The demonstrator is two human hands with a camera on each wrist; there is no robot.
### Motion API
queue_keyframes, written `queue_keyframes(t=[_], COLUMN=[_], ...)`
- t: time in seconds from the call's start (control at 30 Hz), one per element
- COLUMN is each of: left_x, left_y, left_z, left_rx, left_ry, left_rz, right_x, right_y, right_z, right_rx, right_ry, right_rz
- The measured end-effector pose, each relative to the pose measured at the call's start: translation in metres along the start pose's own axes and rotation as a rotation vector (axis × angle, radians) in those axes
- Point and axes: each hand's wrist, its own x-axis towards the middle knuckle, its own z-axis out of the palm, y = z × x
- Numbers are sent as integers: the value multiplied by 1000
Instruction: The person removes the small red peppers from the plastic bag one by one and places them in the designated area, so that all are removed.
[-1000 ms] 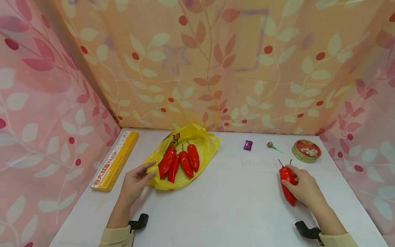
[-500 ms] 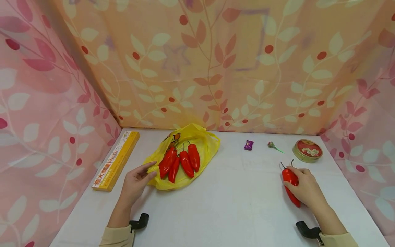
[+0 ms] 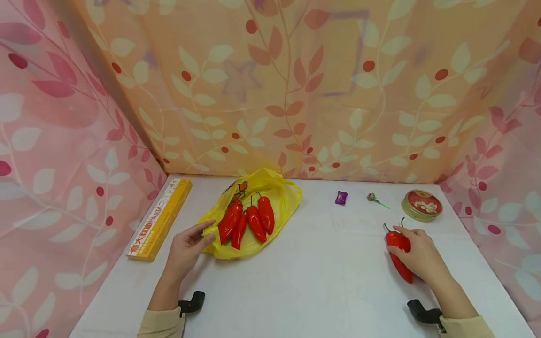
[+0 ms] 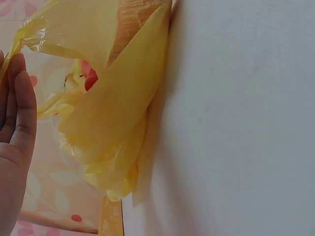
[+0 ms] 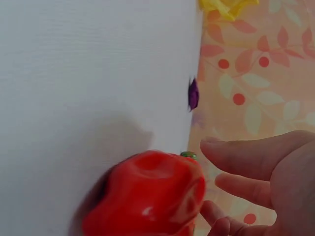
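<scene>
Red and glossy, the pepper (image 3: 398, 257) stays under your right hand (image 3: 418, 257), fingers curled over it, barely shifted in the last second; a second pepper may lie beneath. Your left hand (image 3: 184, 248) still rests flat-fingered against the yellow bag (image 3: 282, 197) holding four peppers (image 3: 249, 220). Beyond your right hand: tin (image 3: 421, 204), lollipop (image 3: 374, 199), purple candy (image 3: 341, 197).

I see peppers (image 3: 249, 221) in the bag (image 3: 284, 197) left of centre, box (image 3: 161, 218) further left, tin (image 3: 421, 205) far right on the tabletop (image 3: 321, 281).

Bare hands, cream long sleeves (image 3: 162, 324) ending at the wrists, a black camera mount (image 3: 192, 301) strapped under each
</scene>
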Motion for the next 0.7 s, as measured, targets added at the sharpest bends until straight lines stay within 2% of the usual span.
queue_keyframes(t=[0.17, 0.37, 0.7], left_x=[0, -1, -1], left_y=[1, 1, 1], left_z=[1, 0, 0], left_rx=[1, -6, -11], left_ry=[2, 4, 5], left_rz=[-7, -12, 4], right_x=[-1, 3, 21], right_y=[-10, -40, -91], right_z=[-9, -13, -4], right_rx=[34, 87, 223], right_ry=[55, 146, 136], right_rz=[-70, -162, -272])
